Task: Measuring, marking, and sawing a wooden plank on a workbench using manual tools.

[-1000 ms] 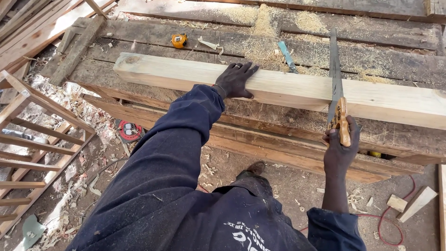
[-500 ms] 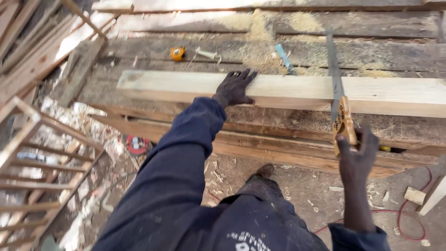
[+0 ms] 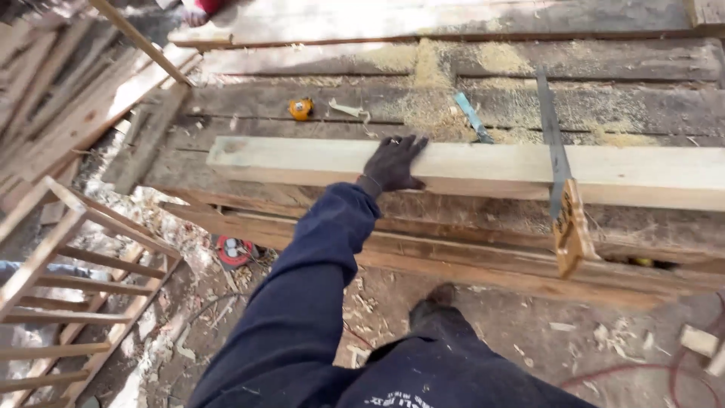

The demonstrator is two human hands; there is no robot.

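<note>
- Head view: nearest the camera are the person's dark blue clothing and a dark shoe (image 3: 433,301) on the littered ground.
- To the left stands a slatted wooden frame (image 3: 68,287), with a red round object (image 3: 235,251) near the bench's foot.
- The left hand (image 3: 393,162) lies flat with fingers spread, pressing on the pale timber beam (image 3: 483,168) that runs across the workbench (image 3: 634,113).
- The handsaw (image 3: 563,189) sits in its cut in the beam, well right of that hand, wooden handle hanging over the near edge with no hand on it.
- The right hand is out of sight.
- Farther back lie sawdust, a yellow tape measure (image 3: 300,109) and a blue tool (image 3: 473,117).
</note>
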